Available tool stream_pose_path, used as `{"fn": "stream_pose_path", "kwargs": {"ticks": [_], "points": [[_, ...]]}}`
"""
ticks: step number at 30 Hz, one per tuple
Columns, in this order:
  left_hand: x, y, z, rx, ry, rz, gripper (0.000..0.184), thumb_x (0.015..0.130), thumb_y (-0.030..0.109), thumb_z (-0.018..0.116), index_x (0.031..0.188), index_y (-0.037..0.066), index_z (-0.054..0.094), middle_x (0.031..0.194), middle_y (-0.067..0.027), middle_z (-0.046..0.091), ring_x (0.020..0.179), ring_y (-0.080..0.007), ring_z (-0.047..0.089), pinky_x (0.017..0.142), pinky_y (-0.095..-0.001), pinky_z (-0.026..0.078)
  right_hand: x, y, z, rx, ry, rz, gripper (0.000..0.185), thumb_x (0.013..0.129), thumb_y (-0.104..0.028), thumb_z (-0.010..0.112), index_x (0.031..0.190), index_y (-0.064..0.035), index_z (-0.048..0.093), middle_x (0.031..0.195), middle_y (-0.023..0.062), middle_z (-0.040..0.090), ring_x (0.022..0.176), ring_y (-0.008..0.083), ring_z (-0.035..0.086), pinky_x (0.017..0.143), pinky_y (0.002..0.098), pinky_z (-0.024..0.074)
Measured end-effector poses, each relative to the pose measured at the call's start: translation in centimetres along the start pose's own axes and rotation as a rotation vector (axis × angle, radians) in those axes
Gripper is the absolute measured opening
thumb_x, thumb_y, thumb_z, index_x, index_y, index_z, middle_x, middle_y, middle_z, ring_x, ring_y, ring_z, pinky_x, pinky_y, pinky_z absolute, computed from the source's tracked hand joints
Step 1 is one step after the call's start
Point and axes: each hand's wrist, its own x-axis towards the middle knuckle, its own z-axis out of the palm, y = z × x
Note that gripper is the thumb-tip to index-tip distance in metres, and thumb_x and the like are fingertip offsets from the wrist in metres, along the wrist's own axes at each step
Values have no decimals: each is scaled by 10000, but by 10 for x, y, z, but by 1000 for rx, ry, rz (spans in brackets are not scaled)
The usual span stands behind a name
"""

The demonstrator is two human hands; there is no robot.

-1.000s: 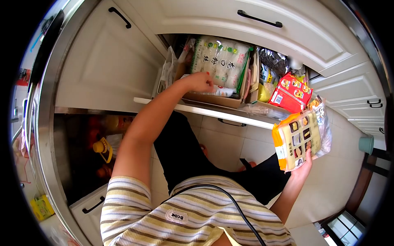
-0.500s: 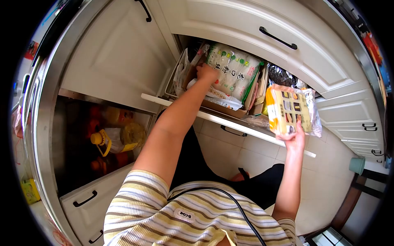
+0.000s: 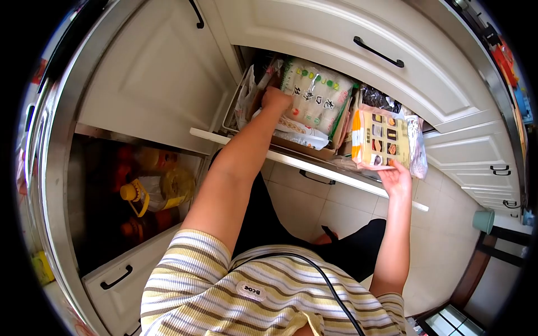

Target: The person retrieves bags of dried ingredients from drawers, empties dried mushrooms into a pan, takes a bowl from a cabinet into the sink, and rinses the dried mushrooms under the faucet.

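Note:
My left hand (image 3: 276, 101) reaches into the open drawer, at the left edge of a large clear pack of vermicelli (image 3: 315, 92) with green print. Its fingers curl downward, and their tips and anything in them are hidden. My right hand (image 3: 397, 178) is closed on the lower edge of a yellow and orange food packet (image 3: 382, 137) printed with small food pictures. The packet is over the right part of the drawer. A clear plastic bag (image 3: 416, 145) hangs beside the packet's right side; whether it is joined to the packet I cannot tell.
The pulled-out drawer's white front edge (image 3: 314, 169) crosses below my forearms. A dark shiny bag (image 3: 380, 98) lies at the drawer's back right. To the left, an open compartment holds oil bottles (image 3: 162, 190). A closed drawer (image 3: 358, 33) is above. A green bin (image 3: 483, 222) stands far right.
My right hand has moved the food packet left and slightly upward, turning its printed face more toward me. My left hand has shifted slightly left beside the vermicelli.

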Motion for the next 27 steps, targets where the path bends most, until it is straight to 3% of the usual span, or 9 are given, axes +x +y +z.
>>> {"fn": "stream_pose_path", "kwargs": {"ticks": [2,4,6,9,12,18,22,26,27], "points": [[1,2,-3,15,-30,11,684,631,400,765,1134,-6,542,1152,-207,584,1045,-322,586,877,-368,477,-26,4,0,-29,157,-53,492,877,-78,503,1297,104,322,1297,281,401,1247,388,379,1085,487,273],[-13,9,-5,34,-68,22,669,637,416,757,1132,16,554,1144,-197,591,1037,-324,589,879,-367,475,-43,8,-16,-93,17,-115,518,872,-85,510,1313,97,311,1292,285,412,1237,393,396,1068,489,298],[-38,19,-8,238,253,70,647,638,432,747,1119,37,573,1104,-183,612,1016,-324,598,881,-359,472,-55,12,-15,-168,-119,-175,543,867,-93,518,1329,90,300,1287,289,424,1226,399,414,1051,491,323],[-33,12,-7,212,278,131,649,633,420,752,1091,-3,573,1064,-197,622,995,-328,603,873,-369,471,-65,24,-2,-263,-77,-333,400,844,-68,544,1214,53,454,1123,241,547,1078,353,543,930,483,442],[16,-18,12,-122,17,331,673,632,426,759,1082,-33,560,1051,-217,618,989,-326,604,850,-391,472,-57,34,13,-260,-250,-269,176,846,-57,551,996,35,557,903,197,618,867,313,611,813,445,509],[2,21,-24,-159,140,375,593,732,418,688,1075,-48,559,1044,-232,615,982,-348,601,838,-405,471,-31,62,77,-589,-363,-190,203,885,-96,540,1021,54,550,899,165,631,809,257,630,752,370,519],[1,36,-50,58,134,345,553,769,381,662,1062,-82,582,971,-225,640,901,-328,627,782,-371,482,3,73,104,-715,-242,-238,353,897,-210,570,1159,13,494,1042,172,597,835,229,615,744,349,505],[-11,8,-58,-25,-21,390,553,771,437,647,1017,-57,621,1006,-245,628,932,-346,619,806,-391,482,16,71,112,-715,-176,-85,669,872,-447,569,1323,-3,351,1253,269,466,1033,392,556,844,449,476],[-33,12,-68,-44,-39,374,543,769,428,654,1008,-60,623,988,-243,634,920,-347,622,798,-386,485,20,70,111,-723,-267,-1,906,817,-539,593,1422,-36,142,1297,296,410,1116,479,466,912,525,413]]}}
